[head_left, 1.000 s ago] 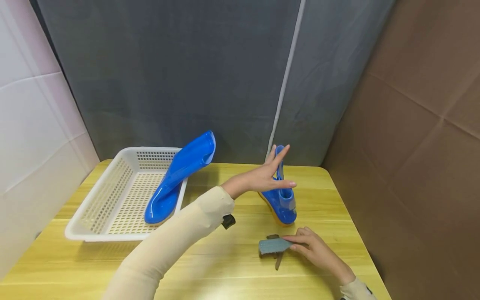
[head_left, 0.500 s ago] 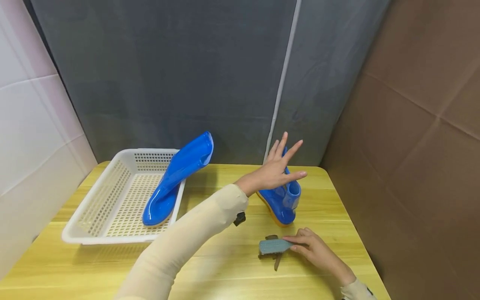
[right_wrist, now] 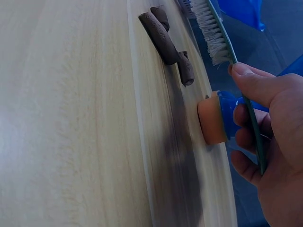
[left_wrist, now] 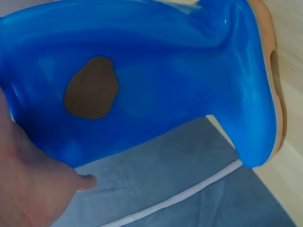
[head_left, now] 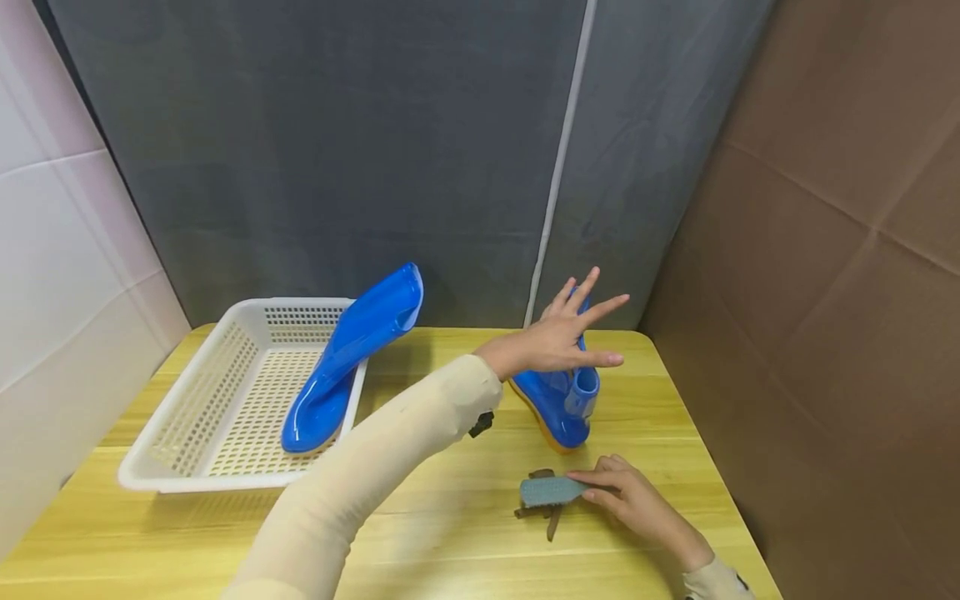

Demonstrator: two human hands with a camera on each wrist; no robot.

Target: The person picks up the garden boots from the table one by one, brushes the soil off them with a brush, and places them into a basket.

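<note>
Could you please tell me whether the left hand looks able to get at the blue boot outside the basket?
Probably yes: the left hand, open and empty, is close to the blue boot, and I see nothing between them, though whether they touch is unclear.

Basket point(head_left: 210, 483): left side, on the table point(head_left: 450, 550).
Boot one point(head_left: 352, 346): in the basket, over its right edge.
Boot two point(head_left: 557, 412): on the table, right of middle.
Brush point(head_left: 550, 491): lower right, over the lumps point(head_left: 553, 527).

The brown-patched blue boot point(head_left: 557, 412) stands beyond a grey-green brush point(head_left: 550, 492) held bristles-down.
</note>
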